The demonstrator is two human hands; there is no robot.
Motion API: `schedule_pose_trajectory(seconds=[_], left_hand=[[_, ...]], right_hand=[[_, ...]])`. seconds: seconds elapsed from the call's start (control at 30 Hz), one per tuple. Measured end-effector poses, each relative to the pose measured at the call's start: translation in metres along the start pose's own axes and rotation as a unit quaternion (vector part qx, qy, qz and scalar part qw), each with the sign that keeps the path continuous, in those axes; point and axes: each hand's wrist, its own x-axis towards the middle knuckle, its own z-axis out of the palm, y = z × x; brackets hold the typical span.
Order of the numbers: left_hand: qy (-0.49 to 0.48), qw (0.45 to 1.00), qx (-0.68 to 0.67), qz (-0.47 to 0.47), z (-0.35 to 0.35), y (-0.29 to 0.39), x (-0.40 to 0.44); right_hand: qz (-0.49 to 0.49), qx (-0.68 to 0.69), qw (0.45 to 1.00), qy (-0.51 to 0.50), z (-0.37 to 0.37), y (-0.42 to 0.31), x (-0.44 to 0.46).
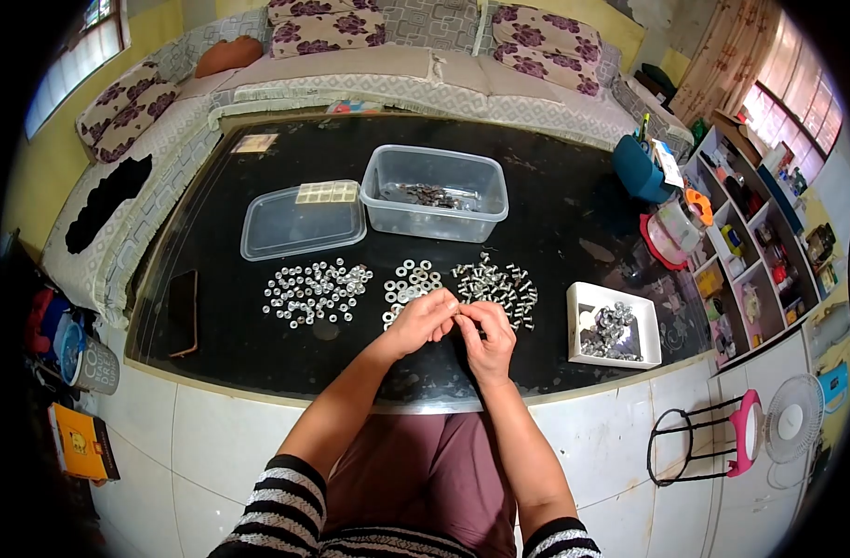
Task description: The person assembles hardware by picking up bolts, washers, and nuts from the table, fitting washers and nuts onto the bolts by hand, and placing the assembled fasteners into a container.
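Over the front of the black table, my left hand (424, 321) and my right hand (486, 339) meet at the fingertips, both pinched on something too small to make out. Beneath and behind them lie flat washers (408, 282) in a loose pile. Short metal bolts (495, 290) are heaped just behind my right hand. To the left is a spread of nuts (317, 290). A white box (615, 358) at the right holds shiny metal parts (613, 331).
A clear plastic tub (434, 223) with dark small parts stands at the back, its lid (294, 232) beside it with a pale compartment tray (327, 192) on top. A phone (184, 312) lies far left. A teal container (641, 170) and a jar (676, 228) stand at the right edge.
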Motion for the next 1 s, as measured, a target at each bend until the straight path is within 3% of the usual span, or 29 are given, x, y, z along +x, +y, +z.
schedule_pose_trajectory(seconds=[0.13,0.23,0.4,0.53,0.6,0.83,1.0], left_hand=[[0.003,1.000,0.015,-0.022,-0.001,-0.008,0.002],[0.020,1.000,-0.005,0.015,0.003,0.000,0.000],[-0.018,1.000,0.010,-0.012,-0.002,-0.009,0.002],[0.013,0.998,0.013,-0.063,0.000,-0.003,0.001],[0.010,1.000,-0.012,0.006,0.001,0.001,-0.001],[-0.015,0.999,-0.015,-0.031,-0.002,-0.008,0.002],[0.010,1.000,-0.017,-0.004,0.005,0.001,0.001]], right_hand=[[-0.001,0.000,1.000,-0.013,0.000,0.001,-0.001],[0.023,0.000,1.000,-0.004,0.001,0.000,0.000],[-0.006,-0.009,1.000,-0.009,0.001,0.003,-0.001],[-0.014,-0.013,1.000,-0.006,0.001,0.002,0.000],[0.011,-0.006,1.000,0.005,0.000,0.001,0.001],[0.022,-0.001,1.000,-0.011,0.001,0.001,-0.001],[0.028,0.001,1.000,0.001,0.000,0.001,0.000]])
